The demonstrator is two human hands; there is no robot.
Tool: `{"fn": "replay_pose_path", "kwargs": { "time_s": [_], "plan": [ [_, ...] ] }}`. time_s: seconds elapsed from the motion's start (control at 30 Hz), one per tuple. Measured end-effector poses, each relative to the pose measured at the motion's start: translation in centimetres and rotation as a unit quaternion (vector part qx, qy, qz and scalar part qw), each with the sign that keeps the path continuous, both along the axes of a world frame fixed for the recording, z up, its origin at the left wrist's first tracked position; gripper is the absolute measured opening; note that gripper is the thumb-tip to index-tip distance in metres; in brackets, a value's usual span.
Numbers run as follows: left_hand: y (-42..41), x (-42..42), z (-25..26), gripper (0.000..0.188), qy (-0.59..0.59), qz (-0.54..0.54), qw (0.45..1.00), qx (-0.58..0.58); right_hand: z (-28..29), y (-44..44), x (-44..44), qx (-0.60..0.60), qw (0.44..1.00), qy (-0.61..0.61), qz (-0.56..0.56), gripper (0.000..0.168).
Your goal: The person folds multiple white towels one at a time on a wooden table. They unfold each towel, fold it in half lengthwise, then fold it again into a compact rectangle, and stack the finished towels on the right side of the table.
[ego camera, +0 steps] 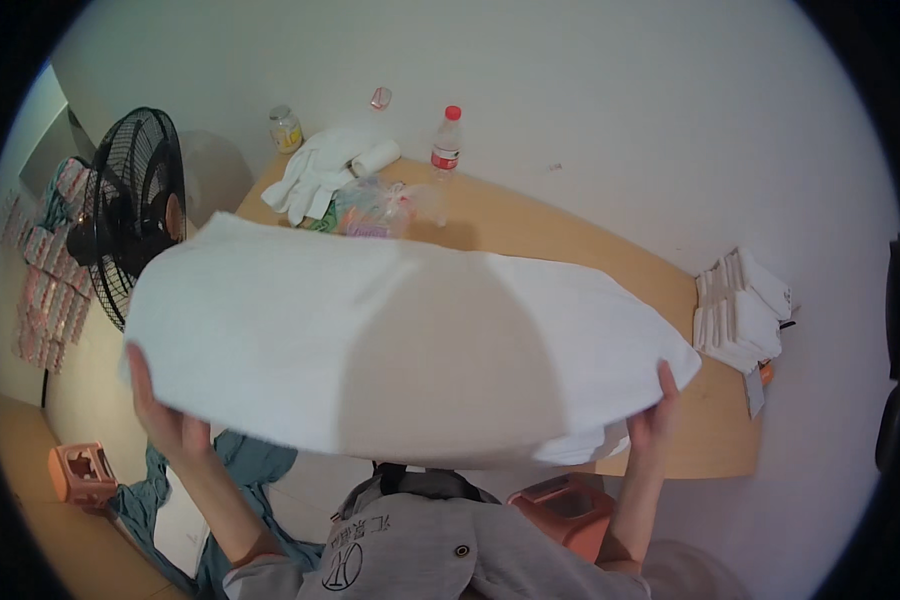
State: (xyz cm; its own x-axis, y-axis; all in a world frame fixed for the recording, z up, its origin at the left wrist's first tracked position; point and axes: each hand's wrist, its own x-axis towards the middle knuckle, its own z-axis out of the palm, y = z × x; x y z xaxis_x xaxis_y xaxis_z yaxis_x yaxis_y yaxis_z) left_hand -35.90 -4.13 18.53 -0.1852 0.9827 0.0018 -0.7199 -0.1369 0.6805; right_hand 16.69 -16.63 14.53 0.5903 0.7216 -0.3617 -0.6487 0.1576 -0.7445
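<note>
A wide white cloth (270, 322), perhaps a towel, spreads in front of me across the near part of the wooden table. My left hand (169, 420) grips its left end, thumb on top and the fingers hidden beneath. At the right end my right hand (654, 412) holds it the same way, thumb up near the corner. A shadow falls over the cloth's middle. Below the right side, further folded white layers (589, 448) show under the top one.
On the table (525, 210) stand a red-capped plastic bottle (447, 142), a glass jar (285, 131), a crumpled white cloth (322, 165), a white roll (376, 158), a plastic bag (382, 206) and stacked folded white cloths (742, 307). A black fan (139, 202) is left; orange stools (82, 474) sit lower.
</note>
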Motion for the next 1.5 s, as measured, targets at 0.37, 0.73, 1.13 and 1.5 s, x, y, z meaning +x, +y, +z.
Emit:
{"fn": "replay_pose_path", "kwargs": {
  "time_s": [0.37,0.73,1.13,1.5],
  "plan": [
    [-10.1,-3.5,-15.4,0.047,0.043,0.109,0.990,-0.080,-3.7,-6.1,-4.4,0.060,0.986,0.148,-0.053,0.048],
    [-7.9,9.5,-0.7,0.061,0.623,0.010,0.773,0.124,4.0,-2.5,-8.0,-0.115,0.660,-0.656,0.346,0.072],
    [-10.8,16.0,-3.3,0.080,0.759,-0.071,0.618,0.193,-1.6,-2.9,-12.0,-0.015,0.450,-0.811,0.374,0.064],
    [-9.4,9.1,-0.9,0.062,0.602,0.114,0.763,0.204,-1.4,-3.0,-14.6,-0.022,0.442,-0.826,0.349,0.076]
  ]
}}
